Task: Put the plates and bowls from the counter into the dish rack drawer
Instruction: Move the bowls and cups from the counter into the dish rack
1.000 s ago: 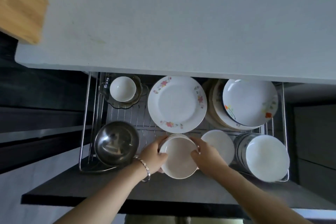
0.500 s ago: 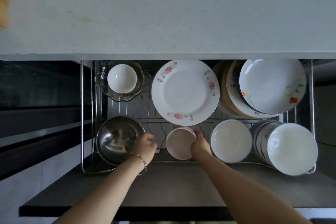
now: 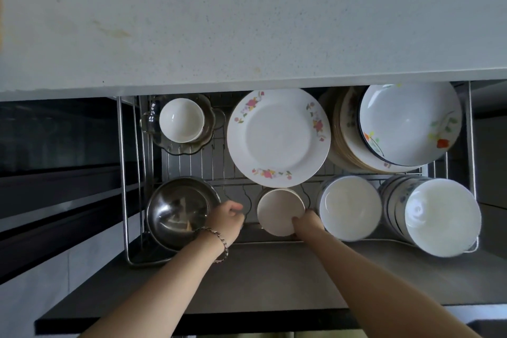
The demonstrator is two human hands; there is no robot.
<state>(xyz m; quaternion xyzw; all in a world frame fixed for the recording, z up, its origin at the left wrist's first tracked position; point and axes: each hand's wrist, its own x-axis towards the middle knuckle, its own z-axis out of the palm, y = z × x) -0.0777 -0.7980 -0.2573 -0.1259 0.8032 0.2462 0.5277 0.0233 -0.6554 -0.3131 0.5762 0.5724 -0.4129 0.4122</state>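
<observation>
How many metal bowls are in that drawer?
1. The metal bowl sits in the front left corner of the dish rack, beside the left hand. Others could be hidden beneath the counter.

Seen from above: a wire dish rack drawer (image 3: 123,173) pulled out under a pale speckled counter (image 3: 247,22). In its front row, a small stack of white bowls (image 3: 278,210) gripped at the lower right rim by the right hand (image 3: 304,223). Left hand (image 3: 227,217) loosely curled, holding nothing, between that stack and a steel bowl (image 3: 178,210), bracelet (image 3: 219,241) at the wrist. Farther right, a white bowl (image 3: 349,207) and a tilted stack with blue patterns (image 3: 433,214). Behind, a floral plate (image 3: 278,137), stacked plates topped by a large painted bowl (image 3: 408,123), and a small white bowl (image 3: 181,119) in a glass dish (image 3: 211,123).
</observation>
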